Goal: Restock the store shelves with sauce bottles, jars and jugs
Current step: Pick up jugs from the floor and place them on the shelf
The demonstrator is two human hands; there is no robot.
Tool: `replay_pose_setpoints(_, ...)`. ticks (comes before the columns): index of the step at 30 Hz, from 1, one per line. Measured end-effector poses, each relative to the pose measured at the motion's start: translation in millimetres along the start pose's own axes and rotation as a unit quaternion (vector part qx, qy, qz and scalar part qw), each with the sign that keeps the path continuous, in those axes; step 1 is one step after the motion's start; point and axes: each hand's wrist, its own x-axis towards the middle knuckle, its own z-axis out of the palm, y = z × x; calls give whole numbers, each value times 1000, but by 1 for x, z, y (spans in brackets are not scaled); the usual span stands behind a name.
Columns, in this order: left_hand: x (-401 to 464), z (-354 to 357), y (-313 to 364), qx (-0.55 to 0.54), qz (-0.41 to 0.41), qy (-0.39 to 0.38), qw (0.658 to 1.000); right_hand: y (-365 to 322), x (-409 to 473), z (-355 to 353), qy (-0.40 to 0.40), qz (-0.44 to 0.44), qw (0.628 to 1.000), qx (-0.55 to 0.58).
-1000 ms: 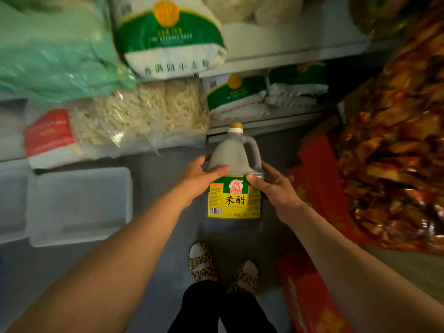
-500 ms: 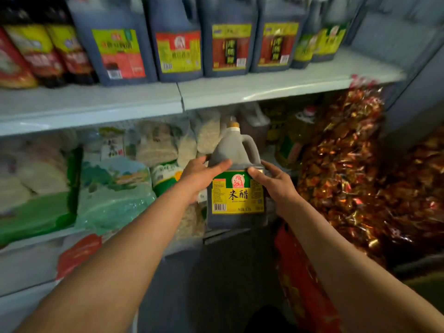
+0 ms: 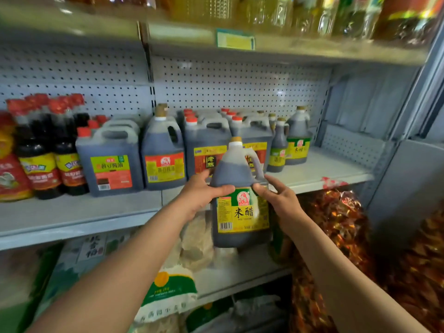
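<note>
The middle shelf is the landmark, and it already carries most of its stock: dark sauce bottles with red caps at its left end, big dark jugs along its middle, and two green-and-yellow labelled jugs toward its right, beside a bare stretch of board. So the restock looks partly done, with one jug left to set down, probably on that bare stretch. That vinegar jug hangs in the air just in front of the shelf's edge, not yet on it. The left hand has its grip curled round the jug's shoulder, and the right hand clasps the opposite side below the handle. Its label reads 米醋 under a red round emblem, with a barcode; the smaller print is too blurred.
</note>
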Motion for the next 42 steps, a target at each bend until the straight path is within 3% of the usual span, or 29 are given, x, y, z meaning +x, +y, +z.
replay_pose_setpoints(12, 140, 98, 58, 49, 36, 50, 997, -46, 149, -120, -45, -48, 998, -19)
replay_pose_setpoints(26, 228, 246, 62, 149, 66, 53, 985, -39, 220, -274, -90, -72, 993, -38)
replay_pose_setpoints(31, 250, 277, 68, 163, 70, 65, 982, -35, 245, -305, -82, -78, 993, -21)
replay_pose_setpoints(42, 269, 283, 67, 267, 77, 45, 960, -19, 269, -322, -161, -91, 981, -56)
